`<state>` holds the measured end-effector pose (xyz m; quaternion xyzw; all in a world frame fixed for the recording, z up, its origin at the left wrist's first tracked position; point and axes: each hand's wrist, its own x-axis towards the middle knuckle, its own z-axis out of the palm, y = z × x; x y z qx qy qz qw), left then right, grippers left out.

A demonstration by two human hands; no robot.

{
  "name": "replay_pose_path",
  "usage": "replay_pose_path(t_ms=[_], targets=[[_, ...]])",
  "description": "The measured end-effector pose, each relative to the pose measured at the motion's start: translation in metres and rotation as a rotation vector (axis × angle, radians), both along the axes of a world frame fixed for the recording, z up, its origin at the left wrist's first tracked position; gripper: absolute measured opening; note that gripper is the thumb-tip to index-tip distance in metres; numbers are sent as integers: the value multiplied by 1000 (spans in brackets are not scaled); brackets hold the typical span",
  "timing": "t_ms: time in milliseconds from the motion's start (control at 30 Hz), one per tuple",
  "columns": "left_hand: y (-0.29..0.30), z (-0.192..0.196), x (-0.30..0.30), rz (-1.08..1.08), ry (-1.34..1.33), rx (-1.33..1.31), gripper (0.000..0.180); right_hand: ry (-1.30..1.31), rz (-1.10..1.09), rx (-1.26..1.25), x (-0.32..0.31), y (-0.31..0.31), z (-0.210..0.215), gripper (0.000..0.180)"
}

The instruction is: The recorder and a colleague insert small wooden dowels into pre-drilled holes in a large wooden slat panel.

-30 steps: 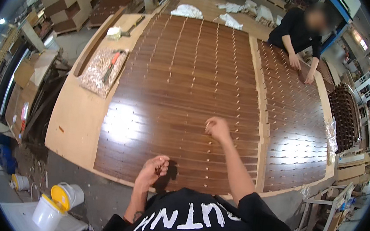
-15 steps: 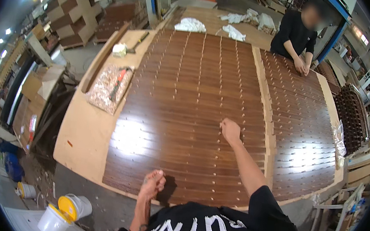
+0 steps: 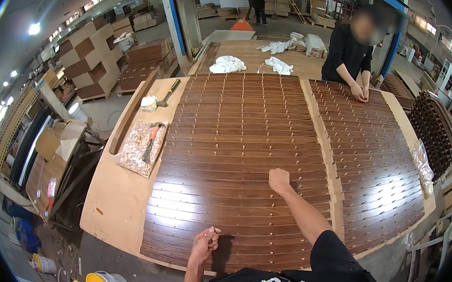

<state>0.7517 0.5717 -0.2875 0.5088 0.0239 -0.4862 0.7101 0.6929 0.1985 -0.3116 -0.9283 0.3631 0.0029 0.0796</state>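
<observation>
Right hand curled over boards' middle; left hand loosely fisted above their near edge; contents hidden, can't tell. Likely setting pegs; next calls for careful alignment.

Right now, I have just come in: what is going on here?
The person's right hand is curled over the brown boards, near a row of pale pegs; the left hand is curled by their near edge. Whether either holds anything is unclear. A co-worker's hands are together at far right. A hammer lies on a bag at left.
</observation>
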Motion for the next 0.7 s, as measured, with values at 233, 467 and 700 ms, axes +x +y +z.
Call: replay_pose_path(t_ms=[233,467,700], targets=[[-12,15,-4,-129,-87,79,32,125,12,17,11,-7,3,18],[6,-6,-12,-246,208,-209,43,-336,247,310,-32,139,32,36],[1,-17,-20,-352,358,-120,43,-584,44,1495,-75,219,47,16]])
